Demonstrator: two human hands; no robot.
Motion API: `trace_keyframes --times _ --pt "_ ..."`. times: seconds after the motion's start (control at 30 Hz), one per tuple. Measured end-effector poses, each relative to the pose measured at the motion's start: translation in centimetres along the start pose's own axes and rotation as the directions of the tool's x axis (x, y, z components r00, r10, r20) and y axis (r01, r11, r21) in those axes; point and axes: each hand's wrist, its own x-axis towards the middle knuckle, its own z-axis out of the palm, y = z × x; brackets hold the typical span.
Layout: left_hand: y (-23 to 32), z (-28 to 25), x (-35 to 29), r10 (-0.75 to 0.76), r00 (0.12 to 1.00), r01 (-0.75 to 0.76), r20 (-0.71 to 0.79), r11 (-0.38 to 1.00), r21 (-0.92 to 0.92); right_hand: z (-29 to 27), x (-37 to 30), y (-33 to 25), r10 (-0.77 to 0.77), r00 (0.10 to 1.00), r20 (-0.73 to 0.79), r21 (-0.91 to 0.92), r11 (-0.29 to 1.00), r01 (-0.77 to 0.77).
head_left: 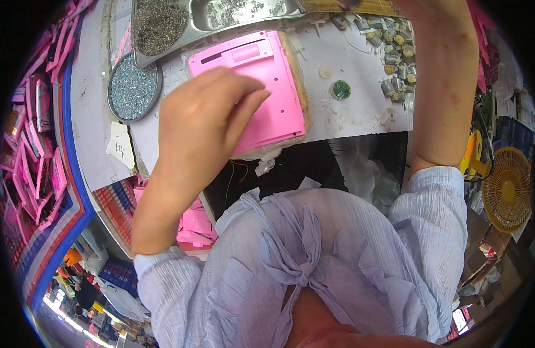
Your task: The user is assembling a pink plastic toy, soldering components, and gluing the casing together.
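A flat pink plastic casing [279, 95] with a long slot and small screw holes lies on a padded, plastic-wrapped block [300, 81] at the table's front edge. Over the casing's left part hovers my left hand [212, 104], thumb and forefinger pinched together. Whatever is between those fingertips is too small to make out. My right arm reaches far forward, and my right hand [421, 7] is mostly cut off by the upper edge, its fingers hidden. Near the right forearm lie several small silver motors [389, 69] with yellowish ends.
Left of the casing stand a round dish of screws [134, 87] and a metal tray of small screws [157, 29]. A green disc [340, 89] lies on the white table sheet [360, 119]. Pink casings fill a crate [32, 151] at far left. A yellow fan [507, 188] stands right.
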Motion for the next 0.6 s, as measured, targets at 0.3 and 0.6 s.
trace_keyframes --times 0.3,0.6 --pt "0.4 3.7 -4.3 0.009 0.998 -0.016 -0.064 0.995 -0.103 9.7 -5.6 -1.7 0.1 0.979 -0.178 0.142 0.987 -0.075" --pt "0.3 3.0 -5.6 -0.175 0.98 0.125 -0.096 0.912 -0.392 12.8 -6.4 0.8 0.045 0.98 -0.196 0.297 0.955 0.016"
